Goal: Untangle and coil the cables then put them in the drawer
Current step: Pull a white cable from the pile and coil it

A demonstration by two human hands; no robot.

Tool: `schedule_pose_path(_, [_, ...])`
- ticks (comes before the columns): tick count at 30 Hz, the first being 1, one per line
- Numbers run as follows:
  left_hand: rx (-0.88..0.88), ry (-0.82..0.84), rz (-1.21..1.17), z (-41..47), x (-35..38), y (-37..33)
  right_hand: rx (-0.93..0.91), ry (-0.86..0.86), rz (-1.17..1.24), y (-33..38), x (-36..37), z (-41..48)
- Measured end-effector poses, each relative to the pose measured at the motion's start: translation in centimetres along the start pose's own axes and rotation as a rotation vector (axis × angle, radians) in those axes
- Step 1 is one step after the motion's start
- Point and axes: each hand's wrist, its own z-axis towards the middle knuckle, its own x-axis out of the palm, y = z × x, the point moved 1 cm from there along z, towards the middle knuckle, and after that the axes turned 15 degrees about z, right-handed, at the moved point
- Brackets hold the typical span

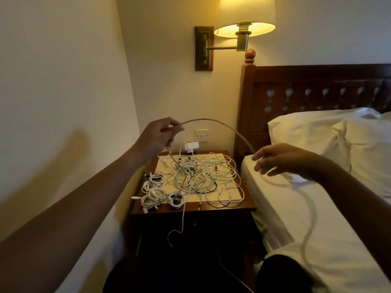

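Tension risked dragging the tangle (196, 176) off the nightstand (246, 205): left hand (158, 134) pinched the beige cable (222, 125); right hand (283, 159) blurred, grip unclear.

I am in a bedroom. To my right lies a bed with white sheets (330, 240) and plump white pillows (306, 132) against a dark carved wooden headboard (317, 81). On the far cream wall, a lit brass swing-arm lamp with a pale shade (245, 17) hangs above a small dark wooden nightstand (248, 197).
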Motion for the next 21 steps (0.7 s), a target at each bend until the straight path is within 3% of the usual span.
schedule_pose_path(2, [0.103, 0.064, 0.05, -0.5, 1.4, -2.4, -0.001, 0.059, -0.049, 0.1, 2.0, 0.1])
schedule_pose_path(5, [0.233, 0.138, 0.203, -1.1, 3.7, -5.3, -0.19, 0.038, 0.05, 2.0, 5.2, 0.1])
schedule_pose_path(7, [0.241, 0.103, 0.268, -1.3, 4.5, -5.9, -0.272, 0.094, 0.12, 3.0, 7.3, 0.3])
schedule_pose_path(9, [0.221, 0.065, 0.301, -1.4, 4.0, -5.6, -0.29, 0.13, 0.309, 3.4, 8.7, 0.6])
schedule_pose_path(11, [0.18, 0.107, 0.328, -1.8, 2.9, -4.0, -0.287, 0.048, 0.435, 3.3, 8.5, 0.9])
schedule_pose_path(14, [0.046, 0.196, 0.343, -3.5, 1.5, 0.7, -0.329, -0.143, 0.457, 2.1, 5.8, 1.5])
schedule_pose_path(18, [-0.075, 0.206, 0.301, -5.5, 1.3, 3.5, -0.317, -0.198, 0.333, 0.2, 5.1, 2.3])
schedule_pose_path(21, [-0.051, 0.126, 0.147, -4.9, 0.7, 1.3, -0.351, -0.248, 0.538, 0.6, 4.7, 3.4])
